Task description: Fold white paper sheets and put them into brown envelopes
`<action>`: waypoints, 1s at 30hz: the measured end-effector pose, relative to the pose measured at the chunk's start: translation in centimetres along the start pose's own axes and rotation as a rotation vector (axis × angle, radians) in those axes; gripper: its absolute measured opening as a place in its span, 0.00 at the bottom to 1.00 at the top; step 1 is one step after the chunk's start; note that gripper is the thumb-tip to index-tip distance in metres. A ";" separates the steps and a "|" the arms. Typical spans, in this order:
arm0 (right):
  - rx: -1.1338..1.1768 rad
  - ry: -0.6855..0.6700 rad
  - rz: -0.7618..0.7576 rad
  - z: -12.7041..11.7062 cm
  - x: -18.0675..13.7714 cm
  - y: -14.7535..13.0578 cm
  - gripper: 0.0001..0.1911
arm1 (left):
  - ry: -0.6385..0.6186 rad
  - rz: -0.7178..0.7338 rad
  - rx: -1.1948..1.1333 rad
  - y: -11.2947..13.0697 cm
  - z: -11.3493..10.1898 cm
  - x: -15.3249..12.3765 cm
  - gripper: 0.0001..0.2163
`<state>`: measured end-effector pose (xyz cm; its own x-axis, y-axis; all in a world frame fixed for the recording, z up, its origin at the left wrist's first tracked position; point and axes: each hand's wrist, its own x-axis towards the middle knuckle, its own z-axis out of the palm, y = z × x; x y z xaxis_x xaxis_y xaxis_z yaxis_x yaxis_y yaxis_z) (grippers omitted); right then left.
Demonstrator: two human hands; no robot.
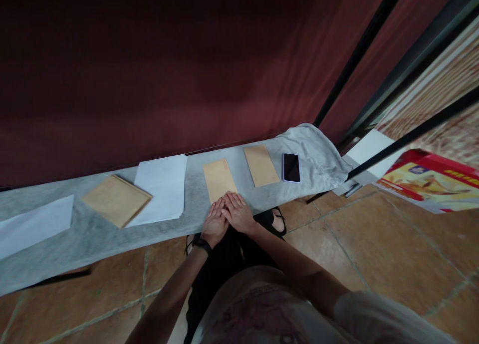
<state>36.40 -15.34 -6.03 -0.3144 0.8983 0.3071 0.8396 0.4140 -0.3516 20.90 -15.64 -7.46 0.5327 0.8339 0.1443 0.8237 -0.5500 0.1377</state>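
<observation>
My left hand (pixel 214 220) and my right hand (pixel 237 211) lie flat side by side, fingers stretched out, at the near edge of a long table covered in grey cloth (pixel 93 239). Their fingertips press on the near end of a brown envelope (pixel 218 179). A black band sits on my left wrist. A second brown envelope (pixel 260 165) lies to the right, with a black phone (pixel 291 167) beside it. To the left lie a stack of white paper (pixel 162 188) and a pile of brown envelopes (pixel 116 200).
More white paper (pixel 33 225) lies at the far left of the table. A dark red curtain hangs behind. To the right stand black poles, a white sheet (pixel 370 147) and a red and yellow box (pixel 430 180). Tiled floor is below.
</observation>
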 end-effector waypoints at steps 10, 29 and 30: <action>-0.058 -0.016 0.009 -0.4 -1.7 2.2 0.31 | 0.060 -0.061 0.002 0.4 -0.1 -1.3 0.29; -0.058 -0.010 0.036 -0.5 -2.7 2.5 0.32 | -0.179 -0.202 -0.054 -0.4 -1.5 7.3 0.28; -0.060 -0.009 0.033 -0.4 -2.7 2.5 0.32 | -0.178 -0.210 -0.053 -0.7 -1.3 8.3 0.28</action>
<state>39.53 -16.76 -7.33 -0.2894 0.9128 0.2882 0.8746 0.3745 -0.3079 24.53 -8.37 -5.05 0.3808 0.9222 -0.0670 0.9110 -0.3619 0.1977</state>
